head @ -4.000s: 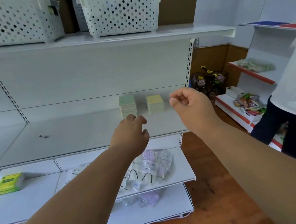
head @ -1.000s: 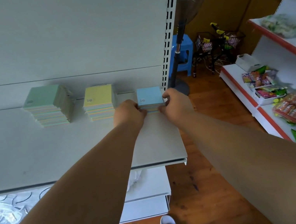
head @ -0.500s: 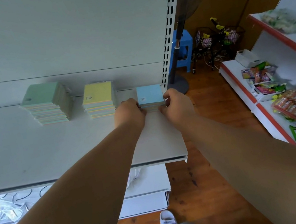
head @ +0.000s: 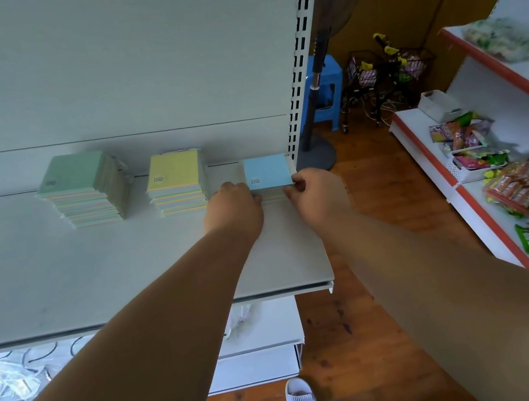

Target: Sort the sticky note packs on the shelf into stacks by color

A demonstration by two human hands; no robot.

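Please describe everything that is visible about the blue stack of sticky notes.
The blue stack is the lowest of three stacks and stands at the right end of the shelf, near its back panel and the slotted upright. Its top pack is a pale blue square with a small white label at the near left corner. The left hand and right hand grip its near corners, hiding most of its front.

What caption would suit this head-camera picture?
Both hands, left hand and right hand, grip a blue-topped sticky note stack beside yellow-topped and green-topped stacks.
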